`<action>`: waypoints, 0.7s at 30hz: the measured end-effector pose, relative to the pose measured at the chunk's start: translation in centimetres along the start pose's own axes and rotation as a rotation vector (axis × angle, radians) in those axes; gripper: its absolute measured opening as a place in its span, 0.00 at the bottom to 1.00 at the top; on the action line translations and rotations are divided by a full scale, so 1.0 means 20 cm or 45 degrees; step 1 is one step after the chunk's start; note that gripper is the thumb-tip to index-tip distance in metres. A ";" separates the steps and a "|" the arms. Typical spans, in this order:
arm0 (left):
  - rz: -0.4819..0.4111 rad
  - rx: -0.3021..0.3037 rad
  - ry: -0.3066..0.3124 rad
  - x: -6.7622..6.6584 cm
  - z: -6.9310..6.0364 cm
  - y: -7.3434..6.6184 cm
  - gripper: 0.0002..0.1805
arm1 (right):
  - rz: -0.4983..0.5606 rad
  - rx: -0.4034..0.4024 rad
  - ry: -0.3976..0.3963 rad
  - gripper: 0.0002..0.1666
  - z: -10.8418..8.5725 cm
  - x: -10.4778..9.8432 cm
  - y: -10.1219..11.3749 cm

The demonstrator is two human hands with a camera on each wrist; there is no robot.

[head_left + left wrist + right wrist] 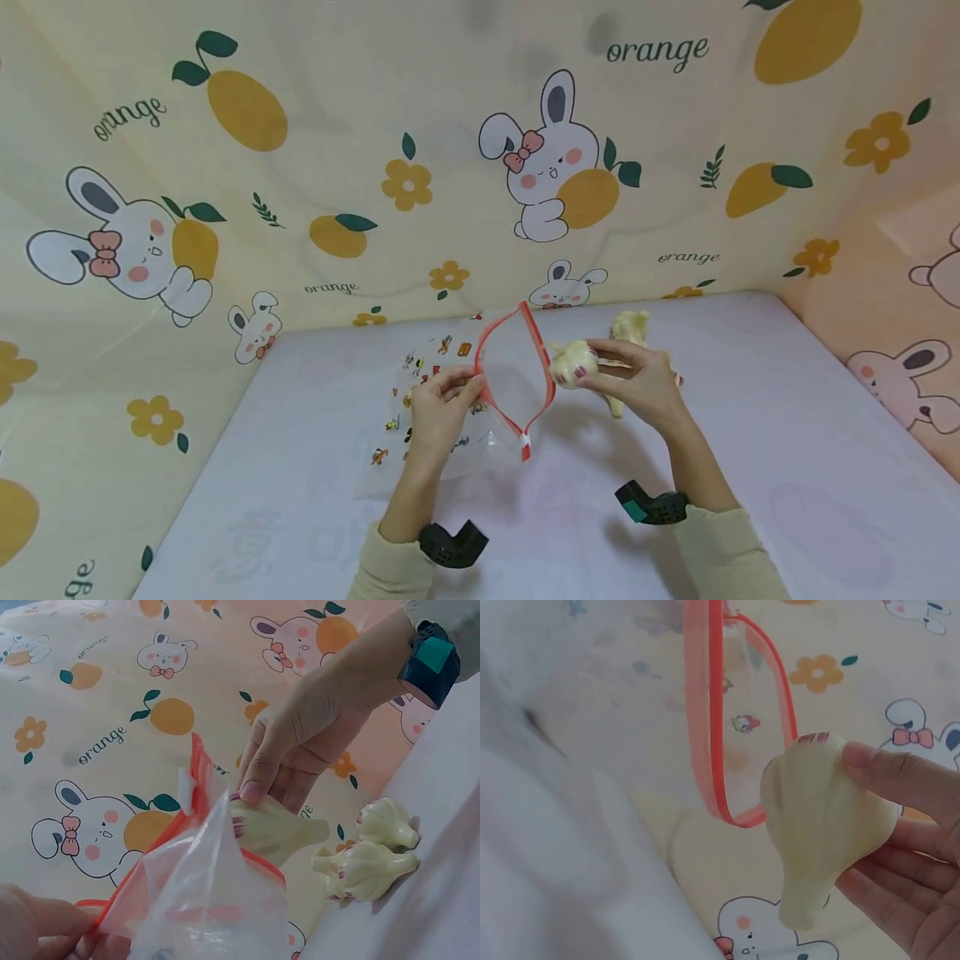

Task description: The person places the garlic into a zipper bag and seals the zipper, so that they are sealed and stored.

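My left hand (pixel 438 412) pinches the red-edged rim of a clear printed zip bag (pixel 450 462), its mouth spread wide toward the right. Between thumb and fingers, my right hand (pixel 637 379) holds a pale garlic bulb (pixel 574 364) right at the bag's opening. In the left wrist view, the held garlic (pixel 274 831) is partly behind the bag's clear film (pixel 217 900). The right wrist view shows the whole bulb (pixel 821 810) beside the red rim (pixel 717 750), stem pointing down, thumb (pixel 900 776) on its upper side.
Several more garlic bulbs (pixel 375 870) lie on the white table (pixel 750 433), to the right of the bag and partly behind my right hand in the head view. A printed cloth with rabbits and oranges (pixel 420 100) stands behind and at the sides of the table.
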State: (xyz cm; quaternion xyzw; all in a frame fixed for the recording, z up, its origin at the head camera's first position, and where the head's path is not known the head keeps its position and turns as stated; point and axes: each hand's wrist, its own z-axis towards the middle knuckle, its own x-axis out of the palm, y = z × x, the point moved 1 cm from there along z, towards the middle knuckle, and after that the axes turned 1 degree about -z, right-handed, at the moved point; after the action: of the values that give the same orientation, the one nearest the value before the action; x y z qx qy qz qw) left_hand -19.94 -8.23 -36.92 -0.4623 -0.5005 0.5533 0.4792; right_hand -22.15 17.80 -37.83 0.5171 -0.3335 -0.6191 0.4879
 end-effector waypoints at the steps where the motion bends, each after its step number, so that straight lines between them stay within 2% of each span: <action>1: 0.002 -0.004 -0.001 0.00 0.00 0.00 0.12 | 0.005 0.001 0.001 0.31 0.00 0.00 0.00; 15: 0.014 -0.021 0.005 0.01 0.00 0.00 0.12 | 0.015 -0.014 -0.014 0.31 0.00 0.05 0.02; 21: 0.026 -0.021 0.002 0.01 0.00 0.01 0.12 | -0.038 -0.049 0.000 0.32 0.00 0.07 0.02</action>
State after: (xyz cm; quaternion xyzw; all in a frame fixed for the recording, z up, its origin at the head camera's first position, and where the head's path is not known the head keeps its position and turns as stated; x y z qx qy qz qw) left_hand -20.02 -8.04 -37.09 -0.4718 -0.4997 0.5538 0.4701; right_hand -22.03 16.31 -37.88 0.5127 -0.3138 -0.6326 0.4883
